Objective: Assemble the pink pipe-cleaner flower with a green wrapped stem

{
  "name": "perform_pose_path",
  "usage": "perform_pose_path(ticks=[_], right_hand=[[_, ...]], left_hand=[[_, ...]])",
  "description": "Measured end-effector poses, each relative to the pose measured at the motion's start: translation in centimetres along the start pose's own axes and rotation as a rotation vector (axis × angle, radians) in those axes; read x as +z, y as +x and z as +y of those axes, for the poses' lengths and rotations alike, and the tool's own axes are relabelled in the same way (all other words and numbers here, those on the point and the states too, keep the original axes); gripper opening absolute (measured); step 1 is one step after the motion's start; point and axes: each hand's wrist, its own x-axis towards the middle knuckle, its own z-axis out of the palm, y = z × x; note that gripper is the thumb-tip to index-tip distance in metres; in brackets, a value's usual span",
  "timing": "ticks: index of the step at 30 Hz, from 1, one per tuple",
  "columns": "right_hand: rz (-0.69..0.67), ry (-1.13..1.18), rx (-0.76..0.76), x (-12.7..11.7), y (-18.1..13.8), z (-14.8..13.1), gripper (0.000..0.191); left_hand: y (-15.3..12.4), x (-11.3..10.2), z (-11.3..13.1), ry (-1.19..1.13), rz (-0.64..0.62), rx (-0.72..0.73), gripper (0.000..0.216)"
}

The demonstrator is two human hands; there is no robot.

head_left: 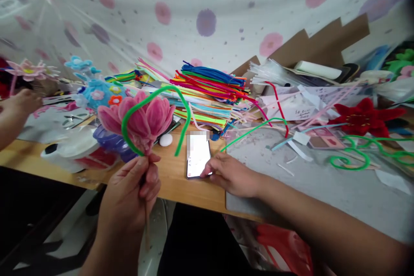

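My left hand [132, 189] is closed round the stem of a pink pipe-cleaner flower [142, 120], holding it upright over the table's near edge. A green pipe cleaner [155, 95] arches over the bloom from the stem. My right hand [231, 174] rests on the wooden table [168, 177], fingers stretched out, with a fingertip touching the lower edge of a lit smartphone [198, 155] that lies flat.
A pile of coloured pipe cleaners [207, 90] lies behind the phone. A grey mat [317, 181] carries green curls [355, 155], paper strips and a red flower [365, 118]. Another person's hand [19, 105] is at far left, near finished flowers [97, 90].
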Motion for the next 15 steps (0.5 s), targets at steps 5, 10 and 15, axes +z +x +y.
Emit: perform_pose_path(ticks=[5,10,15], right_hand=[[0.108,0.005,0.092,-1.3,1.3,1.1,0.021],[0.148,0.020,0.139,-2.2,3.8,1.6,0.016],[0.131,0.033,0.155,-1.4,5.3,1.6,0.018]], left_hand=[[1.0,-0.2,-0.4,0.000,0.007,-0.010,0.008],[1.5,0.0,-0.5,0.009,0.011,-0.019,0.008],[1.7,-0.1,-0.8,-0.014,0.022,-0.013,0.010]])
